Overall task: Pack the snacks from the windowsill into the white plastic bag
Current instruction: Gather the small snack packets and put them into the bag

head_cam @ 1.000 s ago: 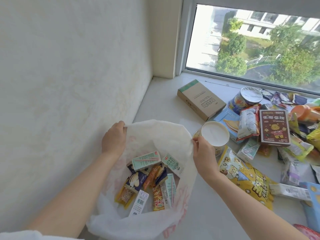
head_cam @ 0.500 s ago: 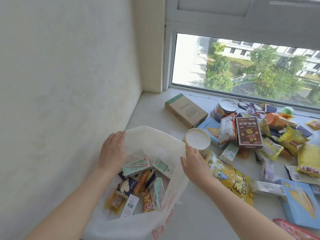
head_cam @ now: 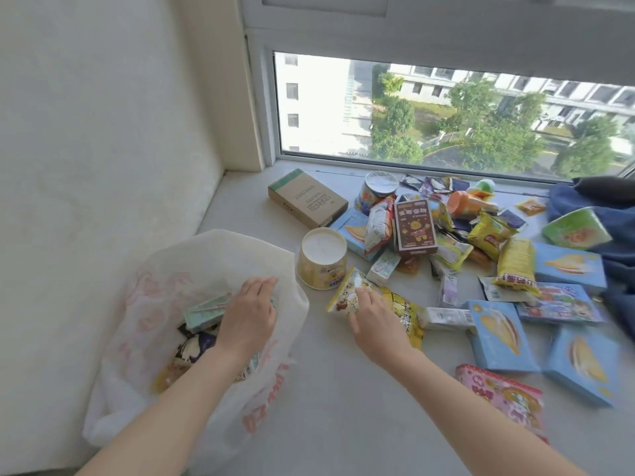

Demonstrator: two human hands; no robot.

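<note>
resting its fingers on the yellow bag (head_cam: 395,304), whose long axis ran rightward, the right hand (head_cam: 372,316) lay nearest; left hand (head_cam: 249,312) relaxed inside the white bag (head_cam: 213,255).

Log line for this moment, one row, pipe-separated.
left hand: inside white plastic bag, on snacks | right hand: on yellow snack bag, grip unclear | windowsill: many snacks unpacked

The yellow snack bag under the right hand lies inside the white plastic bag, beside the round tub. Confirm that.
Wrong on one point: the head view shows the yellow snack bag on the windowsill, outside the white plastic bag. It is under the right hand, beside the round tub.
</note>
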